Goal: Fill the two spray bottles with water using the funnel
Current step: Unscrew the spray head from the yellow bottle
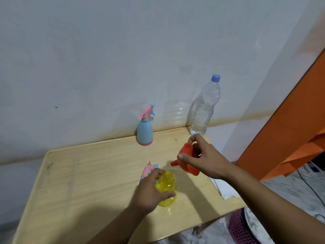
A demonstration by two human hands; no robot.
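Red funnel (pixel 189 160) in raised right hand (pixel 206 157)

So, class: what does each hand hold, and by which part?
Left hand grips the yellow bottle round its body; right hand holds the red funnel by its cone.

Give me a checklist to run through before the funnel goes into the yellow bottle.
1. Yellow bottle neck open, spray head off: ok.
2. Left hand steadies the bottle upright on the table: ok.
3. Right hand holds the funnel: ok.
4. Funnel spout over the neck: not ok, it is tilted sideways, beside the bottle.
5. Water bottle ready to pour: not ok, its cap is on.
6. Removed spray head clear of the work: cannot tell, partly hidden behind the left hand.
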